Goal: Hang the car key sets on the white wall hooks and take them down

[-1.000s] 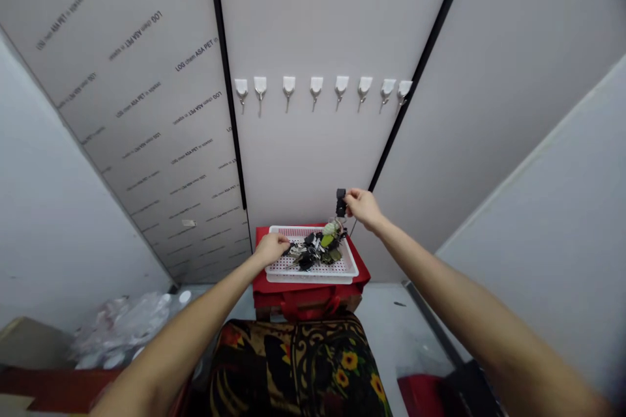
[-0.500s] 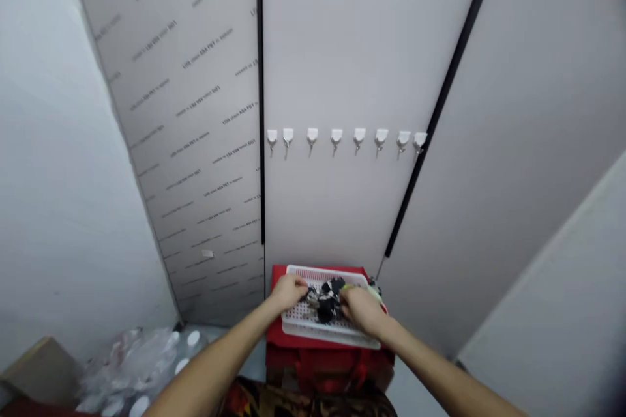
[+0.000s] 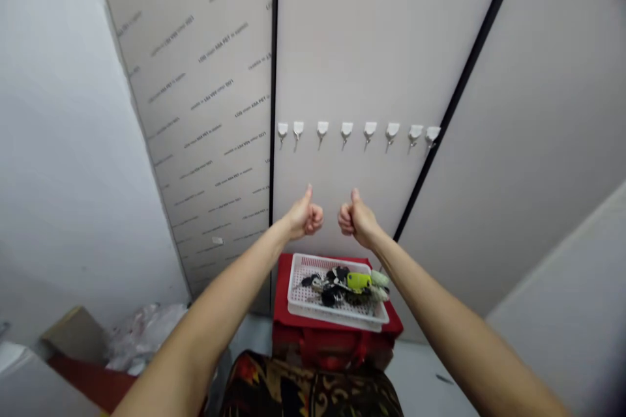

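Both my hands are raised in fists with the thumbs pointing up, above a white perforated basket (image 3: 299, 296). My left hand (image 3: 306, 215) is on the left, and my right hand (image 3: 358, 218) faces it across a gap. Nothing shows in either one. Inside the basket lie several keys (image 3: 317, 281) with black heads, a yellow-green key fob (image 3: 359, 281) and pale green pieces (image 3: 380, 279) at its right end. The basket rests on a red bag (image 3: 283, 320) with handles at its front.
A row of several white hooks (image 3: 347, 130) is fixed to the pale panel (image 3: 381, 45) ahead. Black strips (image 3: 274, 111) edge that panel. Plastic bags (image 3: 149, 332) and a brown cardboard flap (image 3: 75, 335) are on the floor at the left. Patterned cloth (image 3: 308, 388) covers my lap.
Both hands have left the keys in the basket and risen above it into thumbs-up fists. The yellow-green fob now shows fully. The view has shifted slightly.
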Motion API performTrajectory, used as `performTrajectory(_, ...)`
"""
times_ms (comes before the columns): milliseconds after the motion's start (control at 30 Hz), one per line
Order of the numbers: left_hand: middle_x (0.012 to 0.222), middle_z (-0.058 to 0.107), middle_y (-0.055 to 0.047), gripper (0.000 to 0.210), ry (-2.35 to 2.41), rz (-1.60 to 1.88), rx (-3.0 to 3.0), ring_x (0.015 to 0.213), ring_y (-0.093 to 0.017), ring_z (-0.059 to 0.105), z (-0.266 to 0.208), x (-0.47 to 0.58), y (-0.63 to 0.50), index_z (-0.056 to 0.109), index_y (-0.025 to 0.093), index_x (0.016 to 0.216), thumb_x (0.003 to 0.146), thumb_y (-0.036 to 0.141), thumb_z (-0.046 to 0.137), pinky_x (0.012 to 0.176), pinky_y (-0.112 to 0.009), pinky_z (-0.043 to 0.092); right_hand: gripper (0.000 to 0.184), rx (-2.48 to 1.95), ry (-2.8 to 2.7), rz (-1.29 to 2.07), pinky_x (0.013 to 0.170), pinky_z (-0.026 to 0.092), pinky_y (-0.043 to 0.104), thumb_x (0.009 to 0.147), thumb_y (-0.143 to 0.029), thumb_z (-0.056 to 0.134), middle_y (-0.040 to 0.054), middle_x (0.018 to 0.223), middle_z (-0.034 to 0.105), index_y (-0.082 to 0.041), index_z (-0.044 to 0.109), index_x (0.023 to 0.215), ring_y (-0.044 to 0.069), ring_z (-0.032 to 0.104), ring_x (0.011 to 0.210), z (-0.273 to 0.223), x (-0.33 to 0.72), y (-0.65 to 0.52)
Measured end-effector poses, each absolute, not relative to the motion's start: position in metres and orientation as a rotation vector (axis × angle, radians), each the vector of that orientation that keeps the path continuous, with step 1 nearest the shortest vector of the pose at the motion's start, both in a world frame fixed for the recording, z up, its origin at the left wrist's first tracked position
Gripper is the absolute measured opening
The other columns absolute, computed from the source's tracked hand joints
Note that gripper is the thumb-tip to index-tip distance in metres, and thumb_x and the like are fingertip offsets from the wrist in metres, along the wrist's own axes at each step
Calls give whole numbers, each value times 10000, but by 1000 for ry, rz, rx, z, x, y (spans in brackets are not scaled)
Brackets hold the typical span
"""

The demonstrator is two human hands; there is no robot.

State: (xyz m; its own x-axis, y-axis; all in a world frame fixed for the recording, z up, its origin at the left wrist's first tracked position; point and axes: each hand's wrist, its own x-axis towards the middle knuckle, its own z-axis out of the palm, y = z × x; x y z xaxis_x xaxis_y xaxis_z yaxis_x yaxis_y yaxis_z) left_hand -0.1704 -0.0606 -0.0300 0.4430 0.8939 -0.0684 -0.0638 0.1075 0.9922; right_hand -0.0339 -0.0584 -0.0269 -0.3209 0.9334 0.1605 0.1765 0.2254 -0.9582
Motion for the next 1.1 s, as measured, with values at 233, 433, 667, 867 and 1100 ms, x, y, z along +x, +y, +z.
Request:
performTrajectory(233,378,339,-5,727,949,826,1364,395,-63,383,-28,-169,-42,459,128,534,542,668,-27,377,-169,238,512,-955,-1570,1412,304,130,170,612,-634,12,-80,313,154,-184,169,426,30,116,274,-15,-49,-58)
performTrajectory(433,370,349,0,756,1148,777,1409,369,-43,357,-42,-158,-50,477,112,548,554,655,-49,386,-164,235,514,-1055,-1656,1298,308,158,172,624,-628,58,-80,314,183,-181,215,425,25,155,272,-34,-41,-56)
performTrajectory(667,444,452,12,438,1313,666,1464,400,-42,382,-111,-145,-58,522,92,621,655,481,323,406,-164,272,321,-1550,-2464,565,444,295,187,529,-466,499,-7,500,505,-147,507,562,79,434,466,-102,15,-61)
performTrajectory(867,517,522,24,147,1500,560,1731,480,-58,424,-167,-131,-64,570,116,667,584,190,475,467,-163,323,204,-1657,-2776,-22,656,313,280,604,-269,456,72,757,589,-178,555,757,184,510,741,-146,12,-78)
performTrajectory(1100,708,589,-26,232,1441,803,1647,596,-84,483,-163,-130,-64,566,103,778,581,167,460,541,-173,360,262,-1687,-2495,8,558,314,207,696,-200,298,64,733,596,-181,553,749,137,528,692,-114,10,-63)
